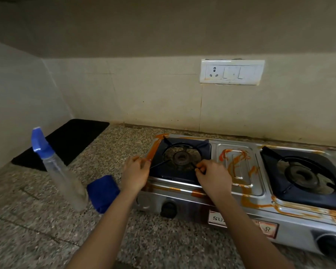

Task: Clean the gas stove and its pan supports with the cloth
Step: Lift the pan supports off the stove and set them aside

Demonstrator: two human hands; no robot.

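A two-burner steel gas stove (239, 193) smeared with orange-brown streaks stands on the granite counter. Its left pan support (182, 150) sits over the left burner. My left hand (136, 172) pinches that support's front-left prong. My right hand (211, 176) pinches its front-right prong. The right pan support (306, 167) lies on the other burner, untouched. A folded blue cloth (103, 193) rests on the counter just left of the stove, partly behind my left forearm.
A clear spray bottle (60, 171) with a blue nozzle stands left of the cloth. A black mat (66, 142) lies in the back-left corner. A white switch and socket plate (232, 72) is on the tiled wall behind. Two black knobs (168, 209) face front.
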